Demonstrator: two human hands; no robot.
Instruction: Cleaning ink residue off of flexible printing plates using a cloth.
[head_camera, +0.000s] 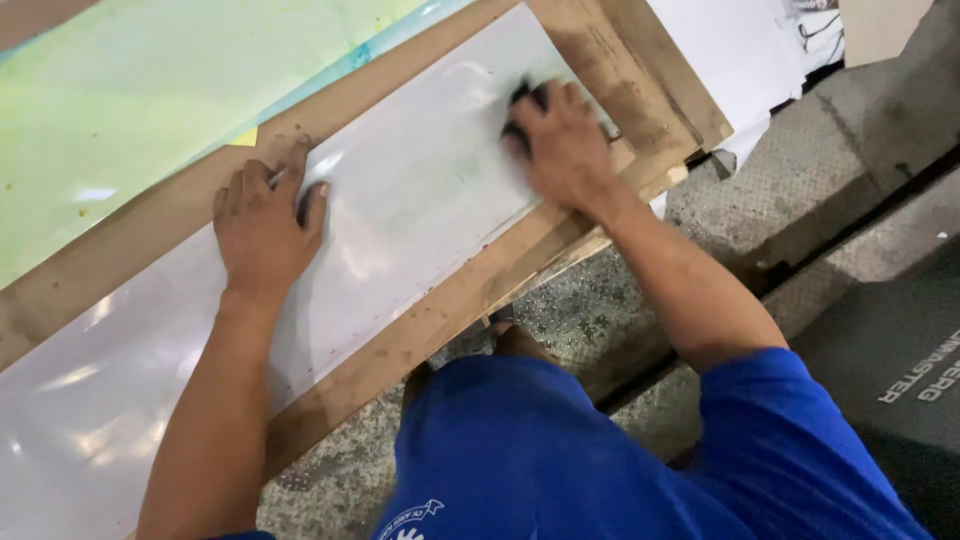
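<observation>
A long glossy white sheet (400, 210) lies on a brown wooden board (420, 330). My left hand (262, 225) presses flat on the sheet's upper edge, fingers spread, with a thin pale stick-like thing under the fingers. My right hand (565, 145) is blurred near the sheet's right end and grips a small dark pad or cloth (520, 115) against the surface.
A pale green sheet (150, 90) lies beyond the board at the upper left. White paper (730, 50) sits at the upper right. Grey textured metal flooring (760, 190) and a dark mat (890, 350) are to the right. My blue shirt (560, 460) fills the bottom.
</observation>
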